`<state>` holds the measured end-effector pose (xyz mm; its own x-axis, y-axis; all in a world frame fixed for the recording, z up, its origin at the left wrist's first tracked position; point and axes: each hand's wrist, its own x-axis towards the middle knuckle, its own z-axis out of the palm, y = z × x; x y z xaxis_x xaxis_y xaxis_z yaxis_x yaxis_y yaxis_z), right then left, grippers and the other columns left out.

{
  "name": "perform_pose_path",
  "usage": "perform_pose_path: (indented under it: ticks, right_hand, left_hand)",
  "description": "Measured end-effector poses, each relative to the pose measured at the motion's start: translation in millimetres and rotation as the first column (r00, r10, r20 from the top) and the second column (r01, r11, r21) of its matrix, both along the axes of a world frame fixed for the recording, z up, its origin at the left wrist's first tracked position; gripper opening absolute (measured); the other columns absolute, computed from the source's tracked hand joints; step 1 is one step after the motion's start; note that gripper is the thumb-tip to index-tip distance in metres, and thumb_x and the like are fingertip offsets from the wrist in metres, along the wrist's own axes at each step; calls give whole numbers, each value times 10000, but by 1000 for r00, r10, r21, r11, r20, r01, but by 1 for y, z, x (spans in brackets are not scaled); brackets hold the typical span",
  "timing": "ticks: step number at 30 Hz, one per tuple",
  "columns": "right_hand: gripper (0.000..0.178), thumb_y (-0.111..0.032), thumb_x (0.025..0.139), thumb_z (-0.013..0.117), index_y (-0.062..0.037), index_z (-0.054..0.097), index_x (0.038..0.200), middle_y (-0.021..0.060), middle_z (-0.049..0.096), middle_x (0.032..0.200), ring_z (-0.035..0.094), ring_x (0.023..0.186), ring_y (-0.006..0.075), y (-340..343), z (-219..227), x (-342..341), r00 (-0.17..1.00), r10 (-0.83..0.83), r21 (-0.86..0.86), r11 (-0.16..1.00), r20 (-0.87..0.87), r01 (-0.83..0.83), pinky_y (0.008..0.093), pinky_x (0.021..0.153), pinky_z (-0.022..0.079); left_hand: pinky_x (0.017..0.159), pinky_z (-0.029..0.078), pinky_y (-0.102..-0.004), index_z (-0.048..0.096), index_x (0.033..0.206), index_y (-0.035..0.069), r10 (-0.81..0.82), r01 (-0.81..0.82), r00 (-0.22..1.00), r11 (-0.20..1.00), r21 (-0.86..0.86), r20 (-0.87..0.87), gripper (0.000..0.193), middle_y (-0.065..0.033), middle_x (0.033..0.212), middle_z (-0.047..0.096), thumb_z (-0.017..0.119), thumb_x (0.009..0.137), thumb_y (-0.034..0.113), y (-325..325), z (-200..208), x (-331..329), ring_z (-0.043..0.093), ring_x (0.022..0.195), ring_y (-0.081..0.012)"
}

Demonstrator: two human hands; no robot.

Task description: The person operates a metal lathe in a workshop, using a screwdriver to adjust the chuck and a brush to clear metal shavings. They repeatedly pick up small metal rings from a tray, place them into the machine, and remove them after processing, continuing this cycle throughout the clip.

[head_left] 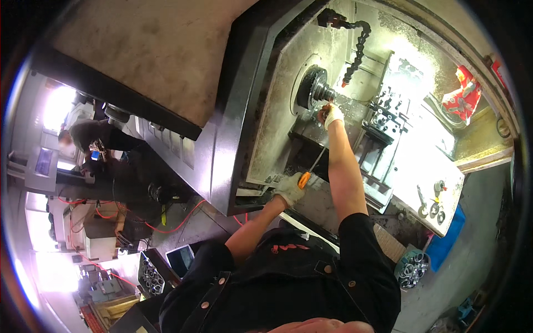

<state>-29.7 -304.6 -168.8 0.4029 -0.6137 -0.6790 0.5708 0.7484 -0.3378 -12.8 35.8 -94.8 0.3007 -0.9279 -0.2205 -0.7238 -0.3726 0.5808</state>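
Note:
My left hand [290,190], in a pale work glove, is closed round an orange-handled tool [304,180] with a thin metal shaft slanting up to the right; the kind of its tip cannot be made out. My right hand [332,115], also gloved, reaches into a lathe and is closed at the front end of its chuck [316,90]. Something brownish shows at the fingers, too small to name. Right of that hand stands a tool block [386,117] with several bolts and holders. A black jointed coolant hose [358,53] hangs above the chuck.
A red-and-white bag [462,95] lies at the right of the machine. Several rings rest on a pale tray [444,213] there. Below it stands a bin of metal rings [412,268]. Another person [95,136] works at the far left. Red hoses [176,228] cross the floor.

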Motion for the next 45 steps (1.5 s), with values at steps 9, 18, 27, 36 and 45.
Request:
perform_pose_path:
  ticks: [9,18,27,36,45]
  right_hand:
    - [110,-205,799,626,-113,567,783,78,644,849,609,742,233,39,34,-16,936,-88,7,996,340,91,366,602,533]
    - [65,-110,808,651,-98,627,867,57,633,791,610,731,222,25,14,-7,880,-231,36,971,416,238,374,630,551]
    - [83,-41,781,686,-68,632,837,47,641,797,624,732,203,52,31,7,726,-296,11,929,621,369,373,648,560]
    - [158,-16,815,633,-98,601,947,37,605,823,579,763,208,66,41,2,498,-248,11,902,831,431,376,692,527]
    - [227,-130,815,679,-108,544,997,53,623,894,611,761,196,101,52,-59,982,69,-423,906,175,12,351,674,512]
  left_hand:
    - [772,473,-492,576,1052,89,18,-17,999,1000,26,-38,336,-243,905,638,617,753,238,5,-8,-4,605,890,-432]
    - [784,475,-484,561,1066,85,-1,3,1000,996,86,-25,343,-232,935,640,620,776,256,5,-1,-5,607,921,-417]
    - [785,475,-461,561,1057,72,39,-32,997,994,105,-66,320,-233,961,634,602,763,192,14,1,-3,599,934,-415]
    - [754,482,-451,540,1195,70,23,-21,997,1000,16,-80,456,-235,955,631,625,758,168,40,-18,9,604,909,-417]
    - [751,500,-425,566,1158,59,59,-59,987,998,6,-149,435,-231,937,639,661,779,251,57,-22,11,630,890,-392]
